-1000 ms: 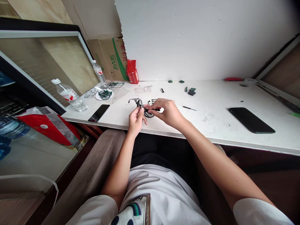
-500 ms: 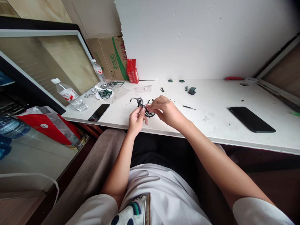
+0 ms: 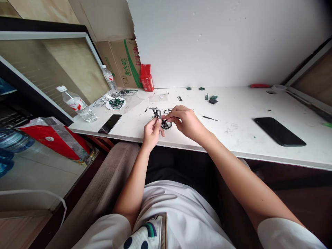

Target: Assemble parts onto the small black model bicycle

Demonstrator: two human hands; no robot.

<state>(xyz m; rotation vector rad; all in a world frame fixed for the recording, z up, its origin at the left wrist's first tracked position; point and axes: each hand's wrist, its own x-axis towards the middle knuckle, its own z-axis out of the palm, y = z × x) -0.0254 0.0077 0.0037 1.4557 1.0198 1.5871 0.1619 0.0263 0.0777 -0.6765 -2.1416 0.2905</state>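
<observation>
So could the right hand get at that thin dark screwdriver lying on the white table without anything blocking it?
Probably yes. The thin dark screwdriver lies alone on the white table, just right of the right hand, with bare surface between. That hand is busy on the small black model bicycle, though, so it would have to let go.

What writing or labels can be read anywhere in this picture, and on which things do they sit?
Cardboard box: green printed characters, too blurred to read.
Red carton: no legible print.
Lying water bottle: red-and-white label, too small to read.
Upright water bottle: label unreadable.
White shirt: print cut off, unreadable.
</observation>
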